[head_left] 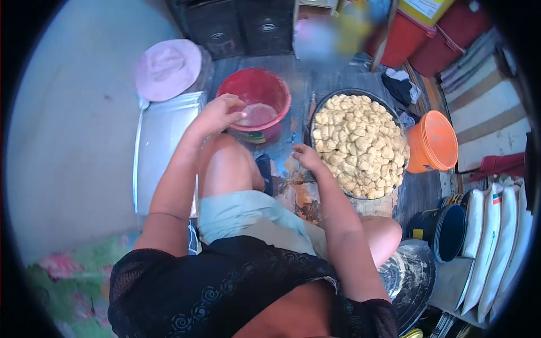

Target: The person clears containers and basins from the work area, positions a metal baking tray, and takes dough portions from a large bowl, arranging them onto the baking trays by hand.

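1. The left hand has its fingers bent and loosely parted, over the near-left rim of the round, red plastic bucket; whether they touch it, I cannot tell.
2. The right hand, right of the bucket and nearer the body, has fingers half curled with slight gaps, near the tub's edge.
3. That wide, round black tub, right of the bucket, holds heaped pale, lumpy, dough-like pieces.
4. Left of the bucket lies a shiny, rectangular metal tray.
5. Right beyond the tub stands a smooth orange plastic bucket.
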### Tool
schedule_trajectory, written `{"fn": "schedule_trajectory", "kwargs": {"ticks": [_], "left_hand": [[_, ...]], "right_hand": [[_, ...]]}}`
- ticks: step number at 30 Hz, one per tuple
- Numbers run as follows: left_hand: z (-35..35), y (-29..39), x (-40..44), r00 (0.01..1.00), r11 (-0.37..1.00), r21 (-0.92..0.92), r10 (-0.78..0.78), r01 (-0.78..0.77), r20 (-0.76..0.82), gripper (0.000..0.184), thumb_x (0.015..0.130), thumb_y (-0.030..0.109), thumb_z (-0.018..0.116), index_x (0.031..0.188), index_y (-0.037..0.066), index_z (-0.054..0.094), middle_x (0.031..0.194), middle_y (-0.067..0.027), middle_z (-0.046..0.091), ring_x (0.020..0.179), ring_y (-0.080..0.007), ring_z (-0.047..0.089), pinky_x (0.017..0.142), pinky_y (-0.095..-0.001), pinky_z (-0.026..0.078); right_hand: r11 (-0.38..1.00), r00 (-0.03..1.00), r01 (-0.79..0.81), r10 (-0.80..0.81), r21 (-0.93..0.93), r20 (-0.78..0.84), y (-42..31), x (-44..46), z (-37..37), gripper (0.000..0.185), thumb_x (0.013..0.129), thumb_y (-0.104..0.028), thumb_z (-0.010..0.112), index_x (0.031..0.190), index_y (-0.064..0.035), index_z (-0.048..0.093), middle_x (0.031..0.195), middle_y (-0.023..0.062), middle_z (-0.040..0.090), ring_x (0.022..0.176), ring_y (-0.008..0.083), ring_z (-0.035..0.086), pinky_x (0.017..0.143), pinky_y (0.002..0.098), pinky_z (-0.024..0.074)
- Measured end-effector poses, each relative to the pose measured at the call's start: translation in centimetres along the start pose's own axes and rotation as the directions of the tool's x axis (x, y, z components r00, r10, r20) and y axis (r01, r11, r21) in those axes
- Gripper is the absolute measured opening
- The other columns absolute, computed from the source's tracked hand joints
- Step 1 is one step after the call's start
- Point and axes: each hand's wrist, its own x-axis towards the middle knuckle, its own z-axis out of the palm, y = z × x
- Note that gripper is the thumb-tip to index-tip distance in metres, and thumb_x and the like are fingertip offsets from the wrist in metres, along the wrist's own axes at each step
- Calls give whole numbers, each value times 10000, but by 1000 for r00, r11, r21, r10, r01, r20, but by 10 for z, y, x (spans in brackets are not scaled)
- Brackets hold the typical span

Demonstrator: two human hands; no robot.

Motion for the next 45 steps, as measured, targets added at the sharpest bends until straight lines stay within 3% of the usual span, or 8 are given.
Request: {"fn": "schedule_trajectory", "kwargs": {"ticks": [5, 9, 15, 21, 24, 32, 42, 45], "left_hand": [[-2, -18, -98, 908, 988, -35, -153, 151, -391, 399, 827, 320, 714, 1112, 41, 691, 1355, -241, 521, 1247, -379, 518, 1056, -425, 404], [-3, -14, -129, 813, 988, -69, -151, 136, -563, 393, 825, 320, 722, 1088, 30, 695, 1263, -236, 584, 1199, -381, 545, 1032, -428, 417], [38, 44, -59, 938, 987, 38, 162, -158, -305, 375, 831, 350, 673, 1050, 46, 694, 1156, -156, 616, 1090, -317, 593, 931, -488, 428], [105, 45, -2, 963, 958, 105, 259, -265, 67, 383, 839, 332, 677, 1110, 61, 662, 1206, -123, 597, 1114, -316, 570, 973, -496, 378], [99, 45, 16, 885, 985, 60, 117, -161, 451, 393, 848, 324, 671, 1139, 61, 651, 1202, -122, 598, 1124, -325, 560, 971, -481, 382], [127, 3, 70, 791, 997, 50, 10, -51, 612, 466, 896, 309, 631, 1287, 73, 543, 1336, -157, 511, 1207, -353, 525, 1021, -476, 395], [148, -49, 125, 797, 976, -214, 95, 44, 596, 485, 866, 331, 662, 1229, 18, 589, 1217, -211, 572, 1117, -411, 571, 957, -455, 466], [142, -58, 141, 809, 998, -61, 33, 4, 587, 536, 826, 367, 707, 1208, 12, 584, 1200, -220, 569, 1105, -407, 581, 936, -448, 482]], "right_hand": [[931, 904, 7, 150, -365, 400, 73, -28, 49, 335, 822, -286, 632, 1017, -26, 712, 935, 168, 723, 847, 317, 681, 791, 441, 506], [823, 585, 165, 362, -544, 726, 98, -124, 132, 354, 822, -277, 583, 1036, -28, 715, 1097, 200, 693, 946, 308, 668, 857, 439, 498], [897, 432, 137, 328, -421, 840, 83, -189, 181, 352, 820, -274, 586, 1040, -32, 715, 1097, 192, 695, 945, 304, 668, 852, 436, 500], [937, 389, 44, 303, -346, 870, 66, -193, 180, 350, 818, -270, 589, 1045, -36, 715, 1096, 184, 696, 945, 300, 668, 847, 433, 502], [958, 370, -10, 271, -287, 889, 67, -188, 175, 349, 817, -269, 591, 1047, -39, 716, 1096, 180, 697, 944, 298, 668, 844, 432, 503], [969, 323, -125, 241, -211, 915, 79, -154, 126, 346, 814, -265, 595, 1052, -44, 716, 1096, 169, 699, 943, 293, 668, 837, 427, 506], [966, 313, -117, 258, -232, 914, 73, -114, 89, 344, 811, -260, 600, 1059, -52, 716, 1095, 156, 702, 942, 286, 668, 829, 422, 510], [964, 319, -104, 267, -246, 909, 70, -102, 84, 344, 810, -258, 601, 1061, -54, 717, 1095, 152, 703, 941, 284, 668, 826, 421, 511]]}}
